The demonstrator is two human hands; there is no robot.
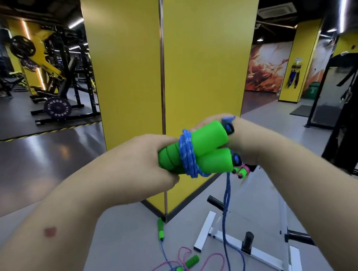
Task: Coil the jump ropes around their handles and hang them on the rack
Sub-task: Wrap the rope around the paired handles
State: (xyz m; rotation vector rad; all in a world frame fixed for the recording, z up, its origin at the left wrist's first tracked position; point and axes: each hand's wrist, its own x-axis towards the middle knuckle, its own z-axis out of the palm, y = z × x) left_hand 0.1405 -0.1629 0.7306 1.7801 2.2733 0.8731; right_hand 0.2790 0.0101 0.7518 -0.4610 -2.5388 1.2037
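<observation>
My left hand (154,156) grips one end of two green foam handles (207,150) held side by side in front of my chest. A blue rope (188,153) is wound a few turns round their middle. My right hand (243,141) holds the other end, where blue caps show. The rope's loose part (225,214) hangs down to the floor. A white rack (249,244) with black pegs stands low on the right. A small coiled rope with green handles and pink cord (242,170) shows just below my right hand.
On the floor lie more jump ropes: a green handle (160,229) by the pillar's corner, another green handle (192,261) amid tangled pink and blue cord (178,265). A yellow pillar (172,74) stands straight ahead. Weight machines stand at left and right.
</observation>
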